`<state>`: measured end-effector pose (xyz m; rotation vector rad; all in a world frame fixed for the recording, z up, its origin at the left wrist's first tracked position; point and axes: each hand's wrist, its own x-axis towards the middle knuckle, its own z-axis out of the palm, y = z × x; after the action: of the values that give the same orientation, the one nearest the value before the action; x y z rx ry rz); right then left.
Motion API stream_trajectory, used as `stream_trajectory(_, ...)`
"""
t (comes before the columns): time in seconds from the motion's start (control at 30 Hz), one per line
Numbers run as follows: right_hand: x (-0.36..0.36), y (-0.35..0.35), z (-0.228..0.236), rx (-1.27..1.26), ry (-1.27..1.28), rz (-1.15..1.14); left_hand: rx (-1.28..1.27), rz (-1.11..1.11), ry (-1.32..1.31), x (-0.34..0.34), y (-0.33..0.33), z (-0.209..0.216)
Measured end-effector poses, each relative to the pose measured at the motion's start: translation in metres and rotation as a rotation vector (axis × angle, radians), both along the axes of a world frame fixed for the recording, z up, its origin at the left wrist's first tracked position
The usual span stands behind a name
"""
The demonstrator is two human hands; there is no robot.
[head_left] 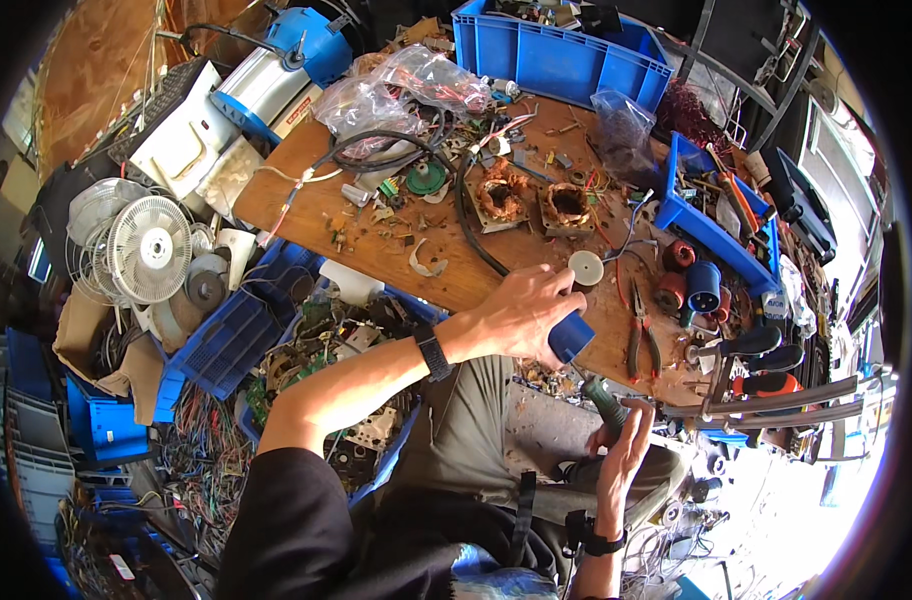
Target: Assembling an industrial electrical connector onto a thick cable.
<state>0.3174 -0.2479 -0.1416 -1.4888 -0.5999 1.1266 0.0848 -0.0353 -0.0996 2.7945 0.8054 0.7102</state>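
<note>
My left hand [528, 312] reaches over the front edge of the wooden table, its fingers wrapped round a blue cylindrical plug [571, 338]. A thick black cable [476, 240] runs across the table to this hand; where it ends is hidden. Lower and to the right, my right hand [624, 450] grips a dark green, ribbed, handle-like piece [604, 402], just below the blue plug. A white round disc [585, 268] lies beside my left fingers. Red-handled pliers [640, 330] rest on the table to the right.
Two copper-wound motor cores [568, 205] sit mid-table, with red and blue round parts [704, 287] to the right. Blue crates [566, 55] border the back; a tool bin [716, 215] stands right. Scrap boards [326, 370] fill a crate at left, near a white fan [149, 250].
</note>
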Motion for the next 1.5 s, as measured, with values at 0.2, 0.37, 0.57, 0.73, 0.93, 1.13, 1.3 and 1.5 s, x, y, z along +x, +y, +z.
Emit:
stream_trajectory(0.2, -0.01, -0.004, -0.009, 0.346, -0.419, -0.009, -0.021, -0.022, -0.018, 0.0, 0.0, 0.001)
stream_trajectory(0.37, -0.013, 0.002, -0.015, 0.337, -0.079, -0.083, -0.006, -0.022, -0.018, 0.0, 0.0, 0.004)
stream_trajectory(0.57, -0.007, 0.008, -0.012, 0.218, 0.046, -0.154, -0.049, -0.011, 0.008, 0.0, -0.001, 0.004)
stream_trajectory(0.73, -0.006, 0.0, -0.012, 0.423, -0.522, -0.025, -0.018, -0.01, -0.023, 0.0, -0.001, 0.0)
stream_trajectory(0.93, 0.002, -0.001, -0.002, 0.082, -0.315, 0.098, -0.021, -0.005, 0.026, 0.0, 0.0, 0.001)
stream_trajectory(1.13, -0.011, 0.002, -0.004, 0.474, -0.709, 0.014, -0.032, -0.008, -0.009, 0.001, -0.001, 0.002)
stream_trajectory(1.3, -0.005, -0.001, 0.007, -0.023, -0.232, -0.012, -0.05, -0.008, 0.01, 0.001, -0.001, 0.004)
stream_trajectory(1.5, -0.006, -0.001, 0.002, 0.387, -0.553, 0.049, -0.044, -0.011, 0.01, 0.001, -0.003, 0.008)
